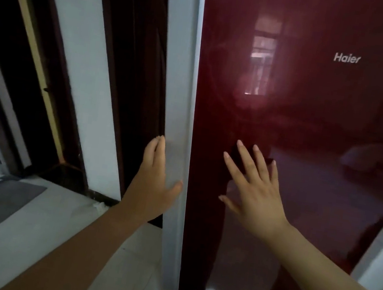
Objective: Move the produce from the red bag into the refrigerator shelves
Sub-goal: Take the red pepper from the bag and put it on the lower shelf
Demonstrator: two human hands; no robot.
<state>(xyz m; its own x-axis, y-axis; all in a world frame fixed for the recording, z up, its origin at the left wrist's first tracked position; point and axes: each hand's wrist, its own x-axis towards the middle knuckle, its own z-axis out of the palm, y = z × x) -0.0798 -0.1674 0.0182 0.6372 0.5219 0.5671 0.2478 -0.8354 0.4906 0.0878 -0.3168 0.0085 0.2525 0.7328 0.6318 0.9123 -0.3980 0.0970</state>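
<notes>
Two hands, fingers straight: left hand (156,176) on refrigerator door (310,138) edge, right hand (256,192) flat on it.

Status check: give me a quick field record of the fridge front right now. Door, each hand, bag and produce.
door: glossy dark red refrigerator door, Haier logo, no interior showing
left hand: fingers straight along the door's silver side edge, thumb at the front corner
right hand: fingers spread, flat against the red front
red bag: not in view
produce: not in view
shelves: hidden
</notes>
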